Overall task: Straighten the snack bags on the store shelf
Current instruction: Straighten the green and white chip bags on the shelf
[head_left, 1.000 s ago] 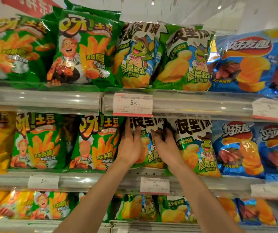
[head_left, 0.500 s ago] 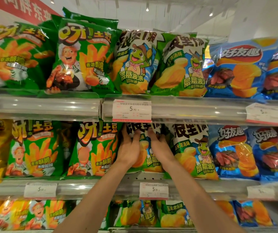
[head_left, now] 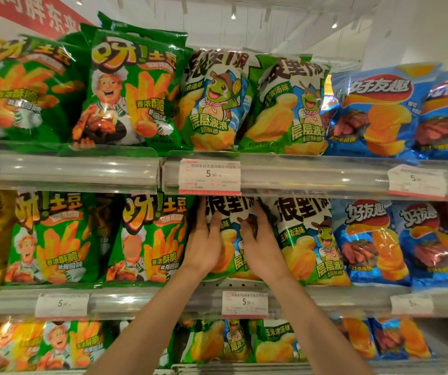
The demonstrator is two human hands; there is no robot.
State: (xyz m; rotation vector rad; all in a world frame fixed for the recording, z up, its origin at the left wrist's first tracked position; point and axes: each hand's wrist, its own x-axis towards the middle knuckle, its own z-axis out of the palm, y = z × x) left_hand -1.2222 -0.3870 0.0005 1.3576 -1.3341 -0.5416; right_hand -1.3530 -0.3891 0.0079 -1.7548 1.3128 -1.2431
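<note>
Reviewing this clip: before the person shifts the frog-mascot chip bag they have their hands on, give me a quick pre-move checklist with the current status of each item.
1. Left hand on the frog bag: ok, its fingers lie against the bag's left edge.
2. Right hand on the same bag: ok, its fingers curl at the bag's right side.
3. Bag seated on the middle shelf: cannot tell, the wrists hide its bottom edge.
4. Bag facing front: ok, the printed face points outward.
5. Room on the right: not ok, the neighbouring frog bag overlaps it.
6. Price tag under the bag: ok, it sits in the rail.
</note>
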